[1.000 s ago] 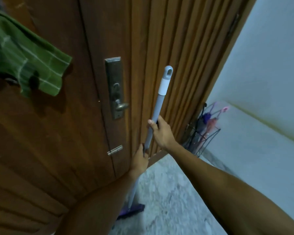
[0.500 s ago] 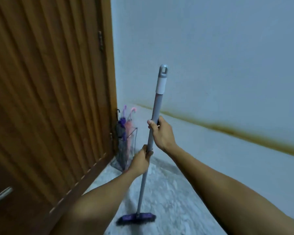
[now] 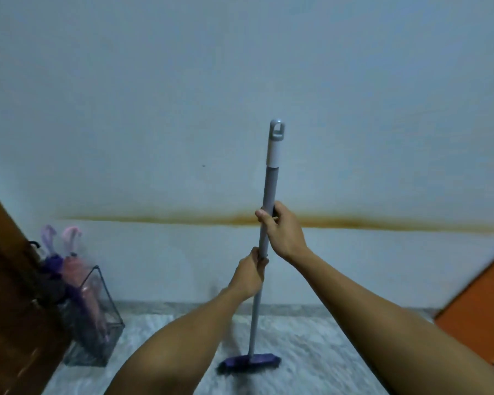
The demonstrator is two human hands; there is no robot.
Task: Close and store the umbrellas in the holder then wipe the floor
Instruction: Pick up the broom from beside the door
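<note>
I note a pale blue-grey wall (image 3: pixel 240 81) filling most of the frame, crossed by a brownish horizontal stain (image 3: pixel 382 222). Grey mottled floor (image 3: pixel 311 352) below. Wooden door (image 3: pixel 9 295) lower left; orange panel (image 3: pixel 482 315) lower right. Lighting dim.

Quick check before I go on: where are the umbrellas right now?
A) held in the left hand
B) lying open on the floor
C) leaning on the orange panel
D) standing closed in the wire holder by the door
D: the closed umbrellas stand handles-up in the wire holder beside the door, while the left hand and right hand both grip the mop handle.
</note>
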